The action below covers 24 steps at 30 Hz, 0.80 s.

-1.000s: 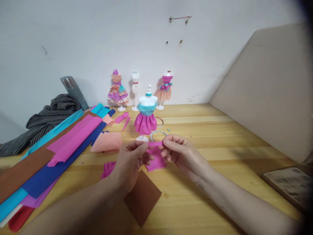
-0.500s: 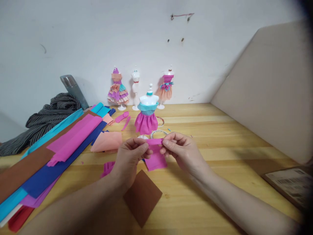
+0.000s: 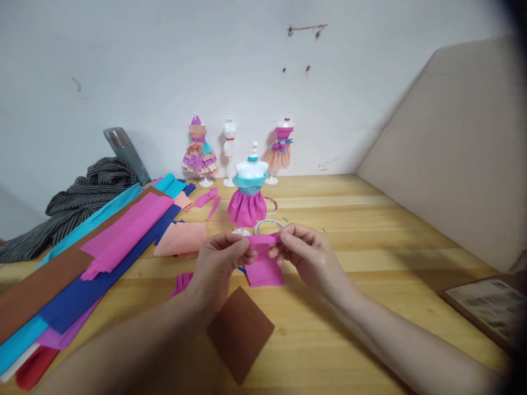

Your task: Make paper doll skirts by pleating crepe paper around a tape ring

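Observation:
My left hand (image 3: pixel 218 260) and my right hand (image 3: pixel 310 255) each pinch one end of a narrow pink paper strip (image 3: pixel 263 240) between thumb and fingers, stretching it level. Just below it is a flat pink piece of paper (image 3: pixel 265 274); whether the two are joined I cannot tell. Directly behind my hands stands a small white dress-form mannequin (image 3: pixel 252 169) in a light-blue top and a gathered pink skirt (image 3: pixel 247 208). Nearer me, a brown paper square (image 3: pixel 241 333) lies on the wooden table. Some pleated pink paper (image 3: pixel 181 284) is partly covered by my left wrist.
Rolls of tape (image 3: pixel 268 226) lie behind my hands. Three more mannequins, one in a ruffled dress (image 3: pixel 200 156), stand by the wall. To the left are stacked coloured papers (image 3: pixel 127 236), a striped cloth (image 3: pixel 90 186) and a bottle (image 3: pixel 125 153). A labelled cardboard piece (image 3: pixel 481 299) sits right.
My right hand has shifted slightly right, and the pink strip between my fingers looks a little longer and narrower. Both hands keep their pinch. The whole view has moved slightly.

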Tool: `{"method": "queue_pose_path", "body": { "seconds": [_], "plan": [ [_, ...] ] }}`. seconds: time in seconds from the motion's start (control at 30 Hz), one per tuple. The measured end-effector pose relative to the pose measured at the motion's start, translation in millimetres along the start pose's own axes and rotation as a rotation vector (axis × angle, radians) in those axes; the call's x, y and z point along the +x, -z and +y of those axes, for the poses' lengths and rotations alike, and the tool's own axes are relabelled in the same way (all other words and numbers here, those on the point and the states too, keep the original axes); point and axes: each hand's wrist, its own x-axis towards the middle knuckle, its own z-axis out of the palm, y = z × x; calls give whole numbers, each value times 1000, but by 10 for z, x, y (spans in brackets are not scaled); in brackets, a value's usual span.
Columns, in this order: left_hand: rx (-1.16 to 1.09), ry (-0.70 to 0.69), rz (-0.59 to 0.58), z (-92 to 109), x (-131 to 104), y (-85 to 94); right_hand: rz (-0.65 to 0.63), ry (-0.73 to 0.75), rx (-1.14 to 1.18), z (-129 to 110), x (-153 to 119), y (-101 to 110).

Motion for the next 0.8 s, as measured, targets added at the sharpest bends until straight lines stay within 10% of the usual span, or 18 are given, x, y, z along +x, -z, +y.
{"method": "queue_pose_path", "body": {
  "seconds": [0.8],
  "plan": [
    [114,-142,-6,-93,80,51,104,75,-11,81,39,-33]
  ]
}}
